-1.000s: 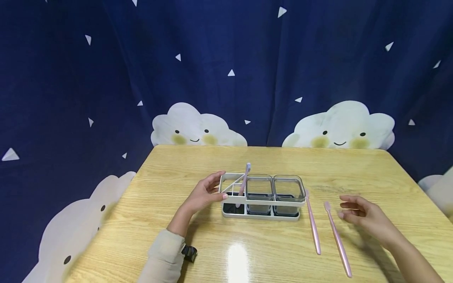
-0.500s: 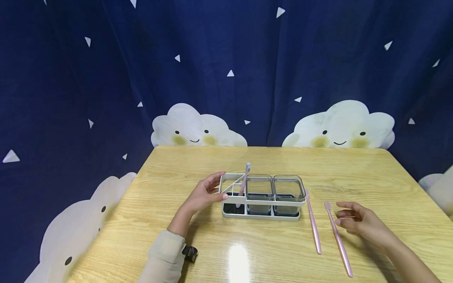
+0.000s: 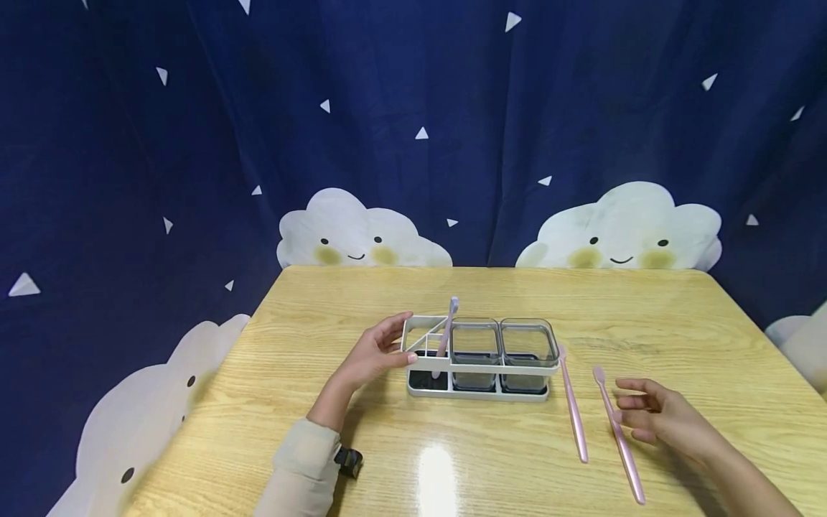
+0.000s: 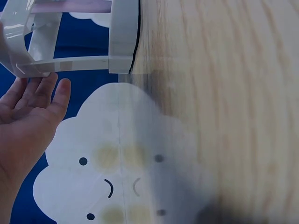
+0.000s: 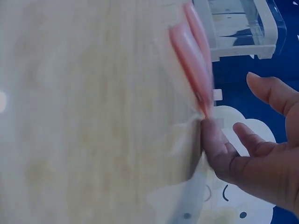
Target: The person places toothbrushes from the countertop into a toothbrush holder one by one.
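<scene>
My left hand [image 3: 370, 357] holds the left end of a white toothbrush holder [image 3: 487, 370], thumb on the front rim and fingers at the back. A toothbrush with a pale head [image 3: 445, 334] leans upright in a left slot. Two clear cups [image 3: 474, 359] sit in the holder's other places. Right of the holder, a pink toothbrush [image 3: 574, 416] lies on the table, with a second pink toothbrush [image 3: 622, 445] beside it. At the second one's right side is my right hand [image 3: 678, 420], fingers loosely bent; whether a fingertip touches the brush I cannot tell.
The wooden table [image 3: 388, 459] carries a bright glare spot at the front. Behind it hangs a dark blue curtain [image 3: 388, 158] with white triangles and clouds. A black strap [image 3: 349, 462] is on the left wrist.
My right hand has moved a little left, closer to the second pink toothbrush, and then slightly toward the front. The left hand and the holder stay in place.
</scene>
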`<action>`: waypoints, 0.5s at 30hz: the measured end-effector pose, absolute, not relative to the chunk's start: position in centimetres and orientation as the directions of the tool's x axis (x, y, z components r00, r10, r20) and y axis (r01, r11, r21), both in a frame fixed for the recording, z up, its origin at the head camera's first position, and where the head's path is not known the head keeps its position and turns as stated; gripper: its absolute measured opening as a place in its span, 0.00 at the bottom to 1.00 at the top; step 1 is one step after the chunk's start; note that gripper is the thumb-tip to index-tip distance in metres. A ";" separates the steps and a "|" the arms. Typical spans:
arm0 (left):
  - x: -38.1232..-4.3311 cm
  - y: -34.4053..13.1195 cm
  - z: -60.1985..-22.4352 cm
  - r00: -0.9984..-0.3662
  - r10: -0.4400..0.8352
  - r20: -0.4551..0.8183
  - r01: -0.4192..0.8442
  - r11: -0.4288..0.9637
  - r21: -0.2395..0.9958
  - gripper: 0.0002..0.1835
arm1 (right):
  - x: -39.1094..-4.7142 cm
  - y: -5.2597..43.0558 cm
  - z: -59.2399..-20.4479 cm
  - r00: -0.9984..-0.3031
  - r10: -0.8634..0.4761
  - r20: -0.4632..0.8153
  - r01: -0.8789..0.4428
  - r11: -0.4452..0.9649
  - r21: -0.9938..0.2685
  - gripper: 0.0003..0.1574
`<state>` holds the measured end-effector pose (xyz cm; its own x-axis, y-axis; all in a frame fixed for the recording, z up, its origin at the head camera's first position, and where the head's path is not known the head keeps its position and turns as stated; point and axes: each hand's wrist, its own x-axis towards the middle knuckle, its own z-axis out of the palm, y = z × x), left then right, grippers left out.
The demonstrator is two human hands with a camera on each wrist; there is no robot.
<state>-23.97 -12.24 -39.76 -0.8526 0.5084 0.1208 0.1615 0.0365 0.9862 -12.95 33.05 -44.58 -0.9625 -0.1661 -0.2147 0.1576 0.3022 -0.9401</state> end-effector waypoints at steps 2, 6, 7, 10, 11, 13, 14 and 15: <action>-24.0 -12.3 -39.7 -0.851 0.512 0.119 0.162 0.039 0.986 0.39 | -12.8 33.1 -44.8 -0.955 -0.205 -0.216 0.161 0.253 -0.954 0.41; -24.0 -12.3 -39.8 -0.850 0.514 0.113 0.162 0.050 0.986 0.39 | -12.7 33.2 -45.2 -0.947 -0.245 -0.207 0.152 0.225 -0.963 0.43; -24.0 -12.3 -39.8 -0.850 0.514 0.113 0.163 0.052 0.985 0.39 | -12.7 33.2 -45.3 -0.948 -0.244 -0.205 0.147 0.236 -0.961 0.43; -24.1 -12.4 -39.8 -0.851 0.512 0.117 0.167 0.052 0.985 0.39 | -12.8 33.3 -45.5 -0.950 -0.236 -0.207 0.139 0.276 -0.951 0.44; -24.1 -12.4 -39.8 -0.851 0.512 0.119 0.169 0.053 0.984 0.39 | -12.9 33.3 -45.6 -0.950 -0.237 -0.205 0.134 0.285 -0.949 0.43; -24.1 -12.3 -39.8 -0.849 0.514 0.122 0.173 0.052 0.983 0.39 | -12.9 33.5 -45.7 -0.945 -0.257 -0.202 0.127 0.280 -0.952 0.41; -24.2 -12.3 -39.8 -0.848 0.515 0.124 0.175 0.052 0.983 0.39 | -13.0 33.5 -45.8 -0.942 -0.271 -0.199 0.124 0.271 -0.955 0.41; -24.2 -12.3 -39.8 -0.847 0.517 0.126 0.177 0.051 0.983 0.39 | -13.0 33.6 -45.8 -0.938 -0.284 -0.196 0.122 0.261 -0.958 0.40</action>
<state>-24.17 -12.32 -39.82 -0.8466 0.5172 0.1255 0.1770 0.0512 0.9829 -12.98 33.57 -45.83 -0.9384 -0.2841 -0.1965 0.1217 0.2605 -0.9578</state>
